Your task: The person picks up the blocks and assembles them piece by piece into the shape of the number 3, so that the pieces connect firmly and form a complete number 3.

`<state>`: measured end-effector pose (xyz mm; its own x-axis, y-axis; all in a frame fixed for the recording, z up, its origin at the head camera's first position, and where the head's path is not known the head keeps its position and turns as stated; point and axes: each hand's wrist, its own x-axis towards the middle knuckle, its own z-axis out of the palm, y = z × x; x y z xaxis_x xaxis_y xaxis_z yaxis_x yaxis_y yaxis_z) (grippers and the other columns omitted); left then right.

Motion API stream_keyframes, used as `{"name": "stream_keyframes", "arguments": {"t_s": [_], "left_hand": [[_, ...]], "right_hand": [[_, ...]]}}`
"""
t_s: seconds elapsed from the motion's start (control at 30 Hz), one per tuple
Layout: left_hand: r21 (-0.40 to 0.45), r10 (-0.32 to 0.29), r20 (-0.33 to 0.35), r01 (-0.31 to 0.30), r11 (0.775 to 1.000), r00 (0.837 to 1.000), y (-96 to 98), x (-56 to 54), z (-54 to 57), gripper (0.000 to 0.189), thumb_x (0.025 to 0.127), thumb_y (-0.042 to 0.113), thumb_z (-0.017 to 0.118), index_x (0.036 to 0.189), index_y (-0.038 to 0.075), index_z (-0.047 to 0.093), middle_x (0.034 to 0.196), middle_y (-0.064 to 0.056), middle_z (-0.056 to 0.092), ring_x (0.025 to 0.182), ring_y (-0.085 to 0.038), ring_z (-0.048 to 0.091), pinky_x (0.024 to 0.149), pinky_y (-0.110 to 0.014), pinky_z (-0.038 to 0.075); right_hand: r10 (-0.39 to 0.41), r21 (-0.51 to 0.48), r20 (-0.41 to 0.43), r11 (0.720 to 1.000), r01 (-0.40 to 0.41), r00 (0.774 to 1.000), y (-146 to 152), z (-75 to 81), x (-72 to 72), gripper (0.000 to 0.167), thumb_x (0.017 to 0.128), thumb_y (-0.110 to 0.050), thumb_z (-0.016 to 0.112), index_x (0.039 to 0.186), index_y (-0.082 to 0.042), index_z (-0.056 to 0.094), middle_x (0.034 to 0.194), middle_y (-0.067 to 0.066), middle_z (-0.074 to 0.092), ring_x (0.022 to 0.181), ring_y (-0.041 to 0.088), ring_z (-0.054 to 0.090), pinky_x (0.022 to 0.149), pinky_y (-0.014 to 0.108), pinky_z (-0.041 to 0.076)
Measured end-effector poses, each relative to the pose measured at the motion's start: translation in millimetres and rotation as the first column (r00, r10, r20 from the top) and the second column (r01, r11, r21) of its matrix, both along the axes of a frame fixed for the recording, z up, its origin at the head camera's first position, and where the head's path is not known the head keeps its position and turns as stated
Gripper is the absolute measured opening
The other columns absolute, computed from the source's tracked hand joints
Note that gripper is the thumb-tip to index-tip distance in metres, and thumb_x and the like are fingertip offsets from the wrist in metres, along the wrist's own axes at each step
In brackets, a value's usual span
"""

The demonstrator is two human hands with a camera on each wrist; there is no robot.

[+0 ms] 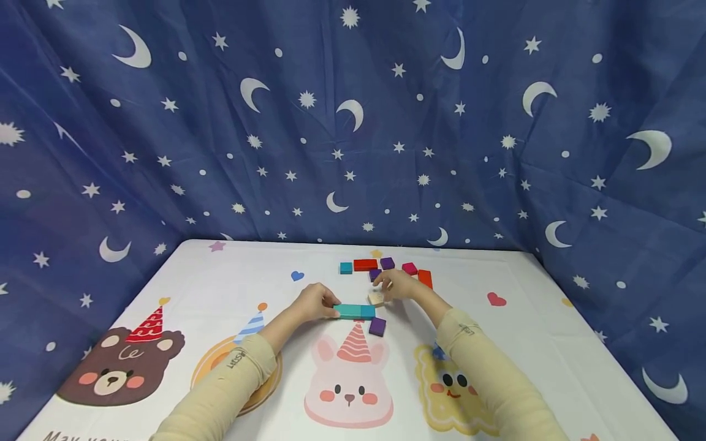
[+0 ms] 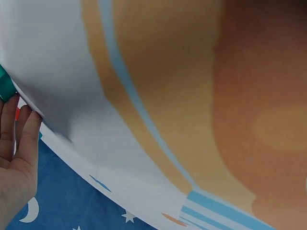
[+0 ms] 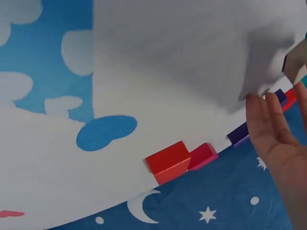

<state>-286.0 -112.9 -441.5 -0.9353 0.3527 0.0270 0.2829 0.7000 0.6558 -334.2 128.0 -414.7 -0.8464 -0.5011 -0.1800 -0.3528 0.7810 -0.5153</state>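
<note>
In the head view, my left hand (image 1: 317,302) grips the left end of a long teal block (image 1: 349,312) between thumb and fingers. A shorter blue block (image 1: 368,313) lies end to end with it. My right hand (image 1: 398,285) pinches a small cream block (image 1: 376,298) just behind the blue one. A purple block (image 1: 377,326) lies in front of that row's right end. The left wrist view catches my fingers beside the teal block (image 2: 5,86). At the right wrist view's edge, a fingertip meets the cream block (image 3: 296,62); my thumb is out of sight.
Behind the hands lie a blue cube (image 1: 345,268), a red block (image 1: 366,264), two purple blocks (image 1: 387,263), a pink block (image 1: 409,268) and an orange-red block (image 1: 425,279). A white cloth with cartoon prints covers the table (image 1: 248,263). A blue curtain (image 1: 309,153) rises behind it.
</note>
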Motion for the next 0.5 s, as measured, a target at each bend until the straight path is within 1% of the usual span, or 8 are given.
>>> {"name": "stream_keyframes", "arguments": {"t_s": [0.07,0.17,0.33,0.5], "left_hand": [[0.001,-0.001,-0.008,0.001,1.0,1.0,-0.2,0.1,0.4,0.022,0.073,0.011,0.08,0.092,0.003,0.074,0.081,-0.008,0.073,0.072,-0.01,0.064,0.069,-0.023,0.052],[0.0,-0.002,-0.006,0.002,1.0,1.0,-0.6,-0.1,1.3,0.022,0.073,0.012,0.08,0.092,0.003,0.074,0.082,-0.008,0.073,0.072,-0.009,0.063,0.068,-0.023,0.051],[0.0,0.002,0.009,-0.002,1.0,1.0,-0.3,0.3,2.3,0.022,0.073,0.012,0.08,0.093,0.003,0.074,0.083,-0.008,0.073,0.073,-0.01,0.064,0.07,-0.024,0.052],[0.004,0.013,0.024,-0.013,1.0,1.0,0.5,0.0,1.8,0.023,0.073,0.011,0.08,0.093,0.003,0.074,0.083,-0.008,0.073,0.074,-0.011,0.064,0.071,-0.025,0.053]], "right_hand": [[0.027,0.03,0.025,0.999,-0.028,0.999,-1.5,0.6,-0.2,0.033,0.077,-0.001,0.072,0.108,-0.005,0.064,0.11,0.019,0.061,0.101,0.03,0.057,0.087,0.038,0.052],[0.053,0.068,0.011,0.996,-0.054,0.999,-3.9,-0.5,0.5,0.032,0.073,-0.005,0.077,0.103,-0.007,0.065,0.11,0.018,0.06,0.099,0.028,0.054,0.087,0.039,0.049],[0.044,0.078,-0.034,0.996,-0.041,0.998,-6.1,-4.8,2.3,0.027,0.072,-0.007,0.078,0.096,-0.008,0.066,0.107,0.017,0.061,0.094,0.025,0.053,0.084,0.038,0.047],[0.031,0.099,-0.045,0.995,-0.026,0.998,-7.8,-5.5,2.9,0.027,0.073,-0.009,0.078,0.097,-0.008,0.065,0.106,0.016,0.062,0.092,0.024,0.053,0.085,0.039,0.047]]}}
